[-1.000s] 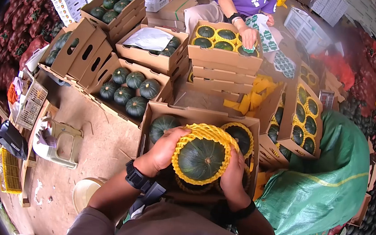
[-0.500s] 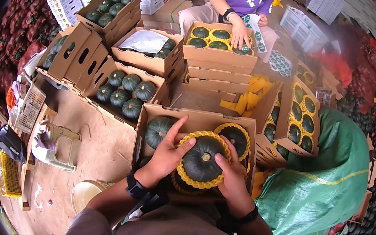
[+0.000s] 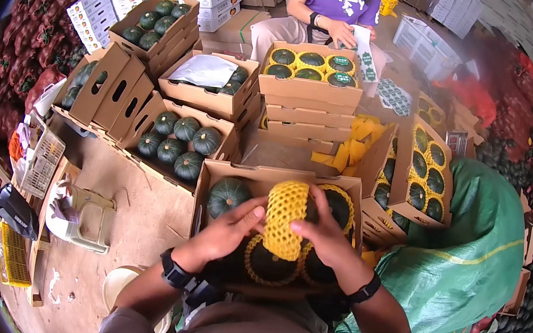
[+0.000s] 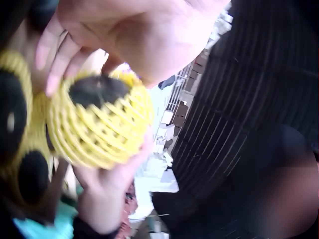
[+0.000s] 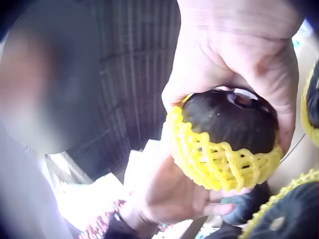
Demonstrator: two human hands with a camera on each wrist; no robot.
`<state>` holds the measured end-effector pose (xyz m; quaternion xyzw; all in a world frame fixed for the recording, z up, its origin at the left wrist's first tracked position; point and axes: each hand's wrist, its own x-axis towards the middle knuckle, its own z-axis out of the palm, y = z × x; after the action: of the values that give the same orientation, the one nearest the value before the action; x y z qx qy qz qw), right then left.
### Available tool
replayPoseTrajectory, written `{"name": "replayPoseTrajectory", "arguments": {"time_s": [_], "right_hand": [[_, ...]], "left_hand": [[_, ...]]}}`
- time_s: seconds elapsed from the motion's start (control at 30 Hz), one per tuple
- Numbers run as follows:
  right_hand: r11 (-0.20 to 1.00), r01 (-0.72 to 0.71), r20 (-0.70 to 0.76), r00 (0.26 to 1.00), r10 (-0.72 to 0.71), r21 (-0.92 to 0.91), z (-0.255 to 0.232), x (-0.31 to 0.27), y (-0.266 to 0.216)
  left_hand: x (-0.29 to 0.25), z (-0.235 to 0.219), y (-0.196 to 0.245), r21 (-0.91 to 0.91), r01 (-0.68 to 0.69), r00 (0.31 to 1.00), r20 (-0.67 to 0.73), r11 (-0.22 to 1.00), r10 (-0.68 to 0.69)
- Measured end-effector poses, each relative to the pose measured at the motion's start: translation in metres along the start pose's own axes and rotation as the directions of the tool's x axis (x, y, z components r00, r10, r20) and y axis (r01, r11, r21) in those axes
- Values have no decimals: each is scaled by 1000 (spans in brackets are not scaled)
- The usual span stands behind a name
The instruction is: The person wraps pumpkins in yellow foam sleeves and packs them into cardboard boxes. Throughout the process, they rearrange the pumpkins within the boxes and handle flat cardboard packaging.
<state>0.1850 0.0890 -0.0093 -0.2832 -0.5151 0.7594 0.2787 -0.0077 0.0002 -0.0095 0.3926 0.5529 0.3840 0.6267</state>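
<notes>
A dark green squash in a yellow foam net is tipped on its side above an open carton. The right hand grips it, thumb and fingers around its right side; in the right wrist view the squash's bare end shows beneath that hand. The left hand is at the net's left side, fingers extended; in the left wrist view this hand has straight fingers beside the netted squash. In the carton lie a bare squash at back left and several netted ones.
Beyond the carton stand a stack of cartons and an open carton of bare squashes. At right are tilted cartons and a green sack. A person in a purple shirt holds a sticker sheet.
The held squash has turned from facing upward onto its side, showing the net's flank. The left hand has moved lower. The person opposite has drawn their hand back from the far carton.
</notes>
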Motion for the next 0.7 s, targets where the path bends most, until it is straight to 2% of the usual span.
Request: {"name": "replayPoseTrajectory", "arguments": {"time_s": [0.03, 0.07, 0.1, 0.13, 0.17, 0.2, 0.27, 0.33, 0.4, 0.43, 0.53, 0.57, 0.6, 0.63, 0.67, 0.7], "right_hand": [[996, -31, -86, 996, 38, 79, 3, 13, 0], [985, -51, -169, 982, 79, 162, 5, 27, 6], [961, 103, -195, 968, -156, -258, 3, 39, 18], [743, 213, -128, 919, -372, -634, 2, 48, 27], [623, 278, -38, 895, -444, -731, 8, 50, 28], [454, 280, 25, 870, -492, -846, 10, 51, 40], [46, 233, 201, 909, -365, -971, 8, 46, 52], [32, 112, 96, 941, -323, -993, 18, 53, 61], [-62, 52, 62, 982, -176, -997, 27, 57, 51], [-81, 63, 68, 996, -52, -995, 26, 58, 46], [-168, 86, 57, 984, 170, -982, 27, 66, 36], [-91, 101, 86, 984, 155, -991, 23, 61, 33], [-31, 157, 155, 987, 46, -987, 20, 55, 41], [11, 212, 210, 975, -66, -977, 13, 48, 52], [35, 265, 256, 951, -173, -964, 3, 41, 58], [212, 306, 292, 952, -92, -928, -6, 32, 45]], "left_hand": [[10, -19, -10, 528, -138, 969, -103, 838, 224], [22, -32, -19, 903, -143, 887, -64, 404, 457], [20, -24, -4, 976, 5, 892, -102, 216, 439], [25, -26, -6, 997, 37, 915, -59, 64, 399], [32, -31, -14, 997, 66, 929, -52, -27, 366], [36, -34, -18, 989, 93, 941, -49, -117, 334], [37, -37, -12, 990, 122, 943, -94, -68, 320], [38, -39, -7, 991, 129, 946, -115, -28, 304], [38, -41, -9, 993, 117, 953, -113, 4, 283], [36, -43, -12, 998, 60, 933, -64, 23, 355], [14, -35, 15, 917, -210, 847, -3, 339, 531], [-5, -22, 42, 798, -273, 889, -5, 537, 458], [-29, -8, 74, 635, -300, 925, 12, 712, 380], [-52, 1, 89, 521, -548, 815, 155, 655, 558], [-71, 3, 111, 335, -792, 611, 444, 511, 655], [-81, 9, 107, 66, -890, 427, 463, 450, 777]]}}
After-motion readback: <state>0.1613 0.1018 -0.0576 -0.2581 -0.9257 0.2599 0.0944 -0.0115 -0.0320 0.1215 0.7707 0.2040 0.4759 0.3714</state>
